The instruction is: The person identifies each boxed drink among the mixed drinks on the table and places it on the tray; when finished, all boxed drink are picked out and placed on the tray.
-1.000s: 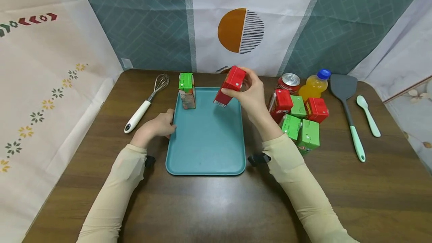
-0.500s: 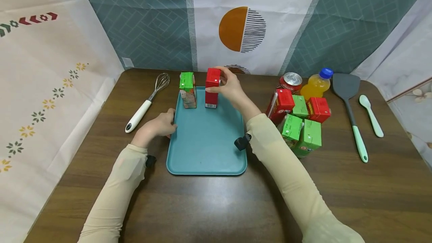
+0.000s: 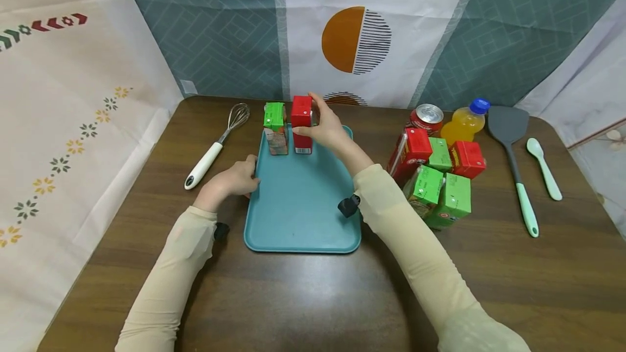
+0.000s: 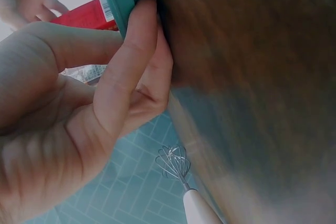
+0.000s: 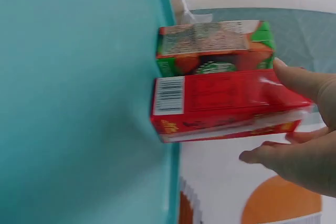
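Observation:
In the head view, my right hand (image 3: 326, 127) holds a red drink carton (image 3: 302, 108) upright at the far end of a teal tray (image 3: 303, 205). The right wrist view shows the thumb at the carton's upper end and fingers on the opposite side, some spread away from it. Close to its left stands a green-topped drink carton (image 3: 276, 124) with fruit pictures on its side. My left hand (image 3: 236, 179) grips the tray's left edge; in the left wrist view the thumb and fingers (image 4: 131, 51) pinch the rim.
Right of the tray stand several red and green cartons (image 3: 452, 200), a red can (image 3: 426, 118) and an orange drink bottle (image 3: 464, 124). Beyond them lie a grey spatula (image 3: 511, 140) and a pale green spoon (image 3: 544, 167). A whisk (image 3: 210, 156) lies to the left.
The right hand has brought the red carton left and turned it from tilted to upright, up beside the green-topped one. The left hand keeps its hold on the tray.

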Available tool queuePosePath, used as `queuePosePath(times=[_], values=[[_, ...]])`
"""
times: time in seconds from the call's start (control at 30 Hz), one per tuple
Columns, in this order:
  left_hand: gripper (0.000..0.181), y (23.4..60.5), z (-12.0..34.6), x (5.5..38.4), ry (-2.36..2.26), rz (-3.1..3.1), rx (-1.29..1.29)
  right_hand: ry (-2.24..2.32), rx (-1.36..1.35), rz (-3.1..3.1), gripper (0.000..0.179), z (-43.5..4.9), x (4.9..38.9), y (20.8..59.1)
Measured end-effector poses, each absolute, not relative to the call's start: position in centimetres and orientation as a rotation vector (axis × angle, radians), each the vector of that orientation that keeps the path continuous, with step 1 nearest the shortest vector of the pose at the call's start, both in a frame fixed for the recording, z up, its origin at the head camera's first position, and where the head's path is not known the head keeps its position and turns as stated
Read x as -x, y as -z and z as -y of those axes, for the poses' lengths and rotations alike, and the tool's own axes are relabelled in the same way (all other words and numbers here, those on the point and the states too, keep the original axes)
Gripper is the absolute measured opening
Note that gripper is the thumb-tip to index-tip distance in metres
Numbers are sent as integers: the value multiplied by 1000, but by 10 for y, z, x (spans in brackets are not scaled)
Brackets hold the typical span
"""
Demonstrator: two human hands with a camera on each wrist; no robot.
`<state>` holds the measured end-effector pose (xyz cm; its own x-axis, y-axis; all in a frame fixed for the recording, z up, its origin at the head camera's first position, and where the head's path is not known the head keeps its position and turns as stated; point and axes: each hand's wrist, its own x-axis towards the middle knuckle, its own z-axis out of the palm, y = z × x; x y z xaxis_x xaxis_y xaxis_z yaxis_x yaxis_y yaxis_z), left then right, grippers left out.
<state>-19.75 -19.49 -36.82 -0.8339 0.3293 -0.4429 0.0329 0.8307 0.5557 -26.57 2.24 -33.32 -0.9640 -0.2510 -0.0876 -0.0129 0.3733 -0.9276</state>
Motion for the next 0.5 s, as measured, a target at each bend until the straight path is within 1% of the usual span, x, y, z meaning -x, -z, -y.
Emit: queuePosePath(times=[0.13, 0.37, 0.5], values=[[62, 367, 194, 198, -722, -2479, -269, 1449, 234, -2538, 90, -33, 250, 320], [61, 367, 195, 199, -702, -2481, -275, 1462, 397, -2521, 80, -60, 220, 301], [61, 368, 195, 198, -701, -2471, -263, 1395, 481, -2579, 77, -77, 197, 290]])
